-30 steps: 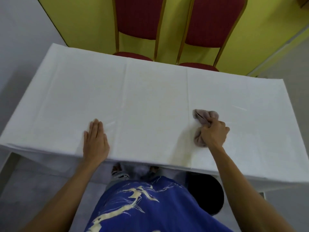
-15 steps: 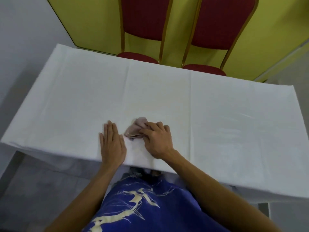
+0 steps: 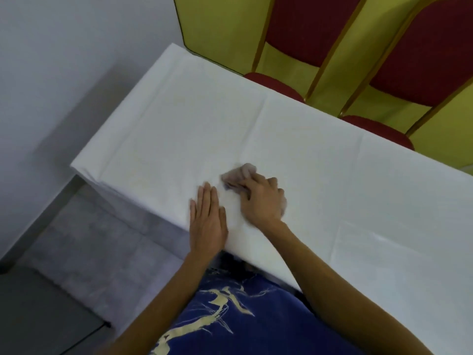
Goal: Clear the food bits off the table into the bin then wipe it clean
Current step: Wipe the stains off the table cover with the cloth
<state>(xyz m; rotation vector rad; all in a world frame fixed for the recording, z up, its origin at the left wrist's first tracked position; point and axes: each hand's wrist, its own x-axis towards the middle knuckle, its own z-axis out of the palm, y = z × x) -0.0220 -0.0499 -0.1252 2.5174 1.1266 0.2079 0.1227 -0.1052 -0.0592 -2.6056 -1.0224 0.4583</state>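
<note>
The person stood at the near edge of the table (image 3: 358, 175), which was covered in white. The right hand (image 3: 263, 198) was curled over a crumpled pinkish-grey cloth (image 3: 239, 175), fingers bunched on it and pressing it to the tabletop. The cloth poked out at about eleven o'clock from the knuckles. The left hand (image 3: 208, 221) lay flat and palm down near the edge, fingers straight and together, holding nothing. It sat just beside the right, at about eight o'clock of it.

I saw no food bits on the white surface, so the clearing looked done to me, though the bin was out of sight. Wiping seemed to be the step in hand. I could not tell which stretches were already clean. The left end at ten o'clock and the long run toward three o'clock might both want the cloth. Two red chairs (image 3: 307, 34) stood at the far side, around one o'clock.
</note>
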